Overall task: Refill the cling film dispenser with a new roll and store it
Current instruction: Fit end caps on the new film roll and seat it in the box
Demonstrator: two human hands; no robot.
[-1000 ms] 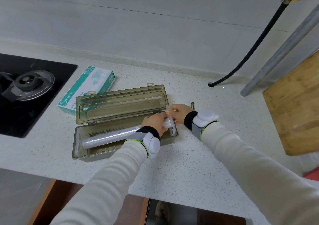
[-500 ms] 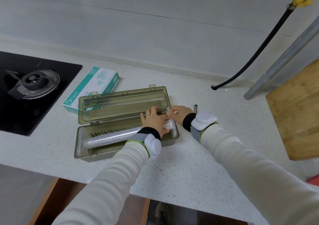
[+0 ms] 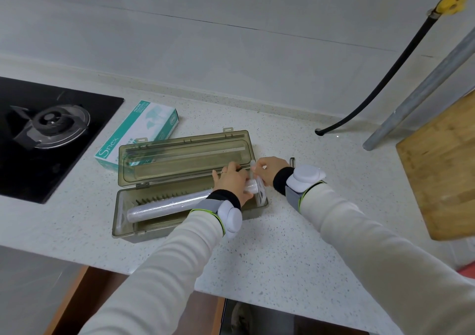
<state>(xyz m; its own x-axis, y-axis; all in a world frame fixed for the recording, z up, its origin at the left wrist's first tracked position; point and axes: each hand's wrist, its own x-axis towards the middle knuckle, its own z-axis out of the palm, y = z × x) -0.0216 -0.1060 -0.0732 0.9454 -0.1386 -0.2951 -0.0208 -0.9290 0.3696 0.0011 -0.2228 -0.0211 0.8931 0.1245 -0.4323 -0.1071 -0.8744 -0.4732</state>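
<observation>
My L grip (image 3: 231, 183) is curled over the rt end of the cling film roll (image 3: 167, 205). Roll lies lengthwise in the open dispenser (image 3: 144, 233) on the bench (image 3: 282, 244). R grip (image 3: 270, 171) pinches the white end cap (image 3: 260, 192) at the roll's tip, lid (image 3: 185, 165) flipped back.

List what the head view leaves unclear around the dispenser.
Head view throughout:
- Right end of roll: covered by left hand; grip or press unclear.
- Fit of cap on roll: hidden by right hand.
- Near corner of glove box: behind lid.
- Board: cut by right edge.
- Metal item behind right wrist: too small.
</observation>
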